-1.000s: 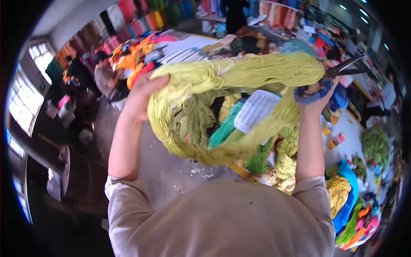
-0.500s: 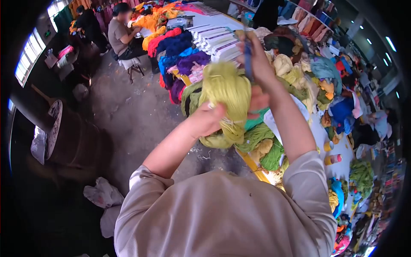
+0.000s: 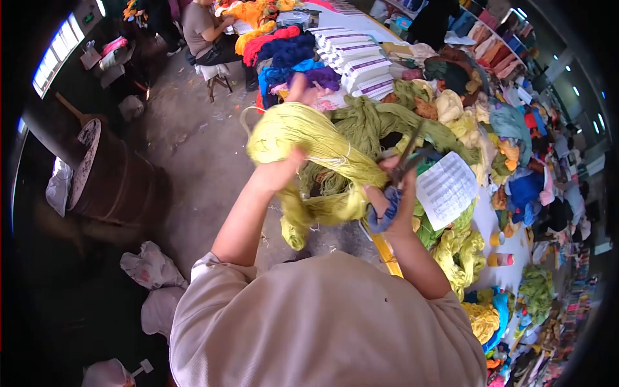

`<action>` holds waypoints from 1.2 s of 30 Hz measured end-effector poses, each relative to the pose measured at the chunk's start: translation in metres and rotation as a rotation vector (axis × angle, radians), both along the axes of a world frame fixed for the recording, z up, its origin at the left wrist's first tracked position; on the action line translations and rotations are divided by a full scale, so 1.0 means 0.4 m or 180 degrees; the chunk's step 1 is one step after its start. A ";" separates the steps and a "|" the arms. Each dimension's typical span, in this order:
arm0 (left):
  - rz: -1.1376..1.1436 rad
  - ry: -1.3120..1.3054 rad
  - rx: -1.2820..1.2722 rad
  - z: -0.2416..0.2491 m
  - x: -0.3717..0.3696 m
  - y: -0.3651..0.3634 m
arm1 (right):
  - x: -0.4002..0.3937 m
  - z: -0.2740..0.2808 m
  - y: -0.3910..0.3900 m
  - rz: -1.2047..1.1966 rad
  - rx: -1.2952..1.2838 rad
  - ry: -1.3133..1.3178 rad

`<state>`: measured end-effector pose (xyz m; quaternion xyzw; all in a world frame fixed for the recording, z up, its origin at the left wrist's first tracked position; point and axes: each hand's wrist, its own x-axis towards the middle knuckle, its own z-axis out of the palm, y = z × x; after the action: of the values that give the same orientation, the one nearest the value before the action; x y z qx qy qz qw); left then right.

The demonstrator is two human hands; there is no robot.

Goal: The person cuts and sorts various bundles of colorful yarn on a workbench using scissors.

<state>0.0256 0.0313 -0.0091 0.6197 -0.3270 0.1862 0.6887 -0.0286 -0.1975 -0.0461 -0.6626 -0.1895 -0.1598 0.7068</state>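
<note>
A loop of yellow-green yarn (image 3: 300, 132) is spread across the middle of the view, tied with a thin pale string. My left hand (image 3: 278, 171) holds its left part, with the thumb below and the blurred fingers showing above the strands. At the yarn's right end, my right hand (image 3: 398, 200) grips dark scissors (image 3: 410, 158), whose handle is wrapped in blue. The scissor blades point up and away, apart from each other. Part of the right hand's fingers is hidden by the handle and yarn. Darker olive yarn (image 3: 367, 122) lies just beyond.
A printed paper sheet (image 3: 448, 190) lies right of my right hand. White stacked bundles (image 3: 354, 58) and coloured yarn heaps cover parts of the long table (image 3: 503, 258). A seated person (image 3: 205, 32) is at the upper left. A rusty drum (image 3: 119, 180) stands left.
The yellow-green yarn has moved left and opened from a bunched skein into a wider loop. My right hand has come down with the scissors. The camera view has shifted.
</note>
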 end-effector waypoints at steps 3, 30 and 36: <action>-0.1228 0.1399 -0.2445 0.007 -0.008 -0.074 | -0.018 0.061 -0.012 0.0474 -0.1631 -0.0035; -0.2640 0.2699 -0.3202 -0.102 -0.008 -0.123 | -0.049 0.027 -0.037 0.1204 -0.0662 0.1765; -0.2262 0.3059 -0.3195 -0.108 -0.015 -0.141 | -0.052 0.036 -0.008 0.0667 -0.0598 0.0975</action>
<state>0.0195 -0.0251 -0.0521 0.1046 -0.0483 -0.2088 0.9712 -0.0494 -0.2006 -0.0315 -0.7188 -0.1617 0.0356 0.6752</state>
